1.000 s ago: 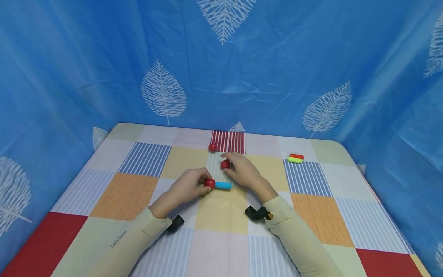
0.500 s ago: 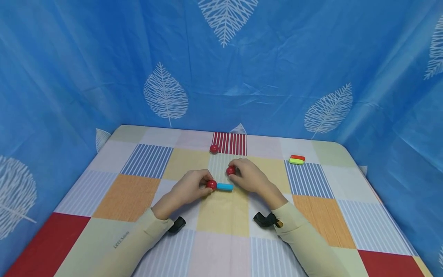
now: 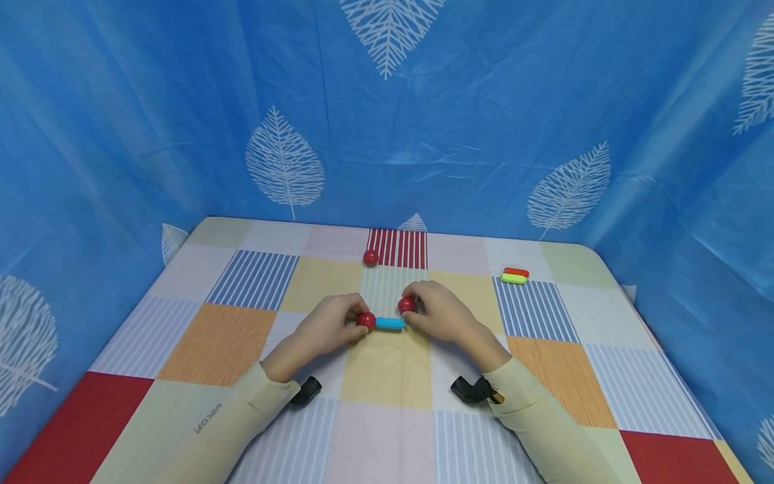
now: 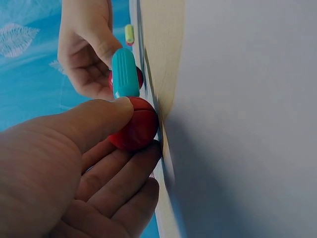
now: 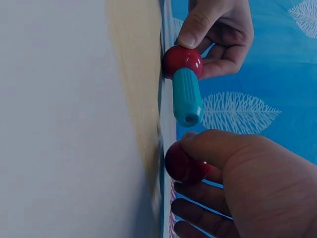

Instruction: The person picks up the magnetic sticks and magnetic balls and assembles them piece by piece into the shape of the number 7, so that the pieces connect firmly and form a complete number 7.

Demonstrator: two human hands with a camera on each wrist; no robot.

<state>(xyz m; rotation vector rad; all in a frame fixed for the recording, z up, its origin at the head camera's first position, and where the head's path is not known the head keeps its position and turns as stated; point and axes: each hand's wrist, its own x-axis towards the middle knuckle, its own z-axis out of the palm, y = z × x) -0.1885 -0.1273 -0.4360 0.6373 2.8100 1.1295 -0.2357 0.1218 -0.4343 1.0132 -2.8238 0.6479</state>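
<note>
My left hand (image 3: 329,324) pinches a red ball (image 4: 134,130) between thumb and fingers. A ribbed light-blue rod (image 5: 186,96) sticks out of that ball toward the right, its free end showing a small dark hole. My right hand (image 3: 444,312) grips a second red ball (image 5: 184,163) with thumb and fingertips. This ball is just beyond the rod's free end, apart from it in the right wrist view. Both hands are low over the patchwork cloth.
A third red ball (image 3: 371,257) lies farther back, beside the red-striped patch. To the back right, a red rod (image 3: 517,271) and a yellow-green rod (image 3: 513,279) lie side by side on the tablecloth (image 3: 387,430). Blue leaf-print curtains (image 3: 387,154) enclose the table's back and sides.
My right hand has drawn its ball nearer and slightly rightward, to the free end of the blue rod. The left hand has kept its hold with hardly any movement.
</note>
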